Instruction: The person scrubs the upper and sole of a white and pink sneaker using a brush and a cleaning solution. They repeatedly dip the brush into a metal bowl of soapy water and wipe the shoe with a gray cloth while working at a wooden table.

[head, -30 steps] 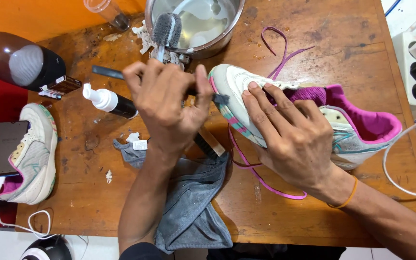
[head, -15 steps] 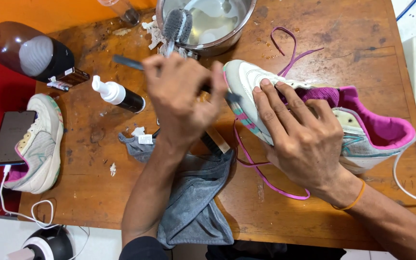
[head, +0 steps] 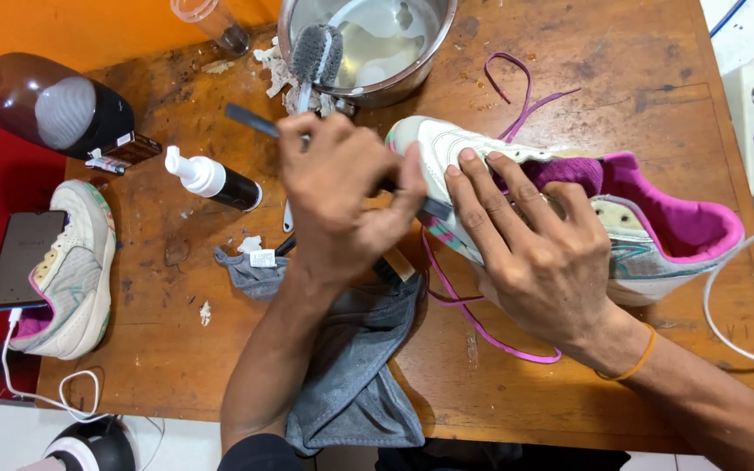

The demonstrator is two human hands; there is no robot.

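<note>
My left hand (head: pixel 342 196) is closed around a thin dark brush (head: pixel 250 120), whose handle sticks out to the upper left while its head meets the side of a white sneaker (head: pixel 447 144). The sneaker has a pink lining (head: pixel 682 218) and lies across the wooden table (head: pixel 621 78). Flat on the sneaker's upper, fingers spread, my right hand (head: pixel 538 257) holds it down. A purple lace (head: pixel 482 327) trails from under the shoe.
A grey cloth (head: pixel 355 366) lies under my left forearm. A metal bowl (head: pixel 421 70) of water with a brush (head: pixel 314 54) stands behind. A white-capped black bottle (head: pixel 215 179), the second sneaker (head: pixel 71 279), a phone (head: pixel 23 257) and a dark brown bottle (head: pixel 54 109) sit left.
My left hand with the brush has shifted slightly right, toward the sneaker's toe. My right hand stays pressed on the shoe.
</note>
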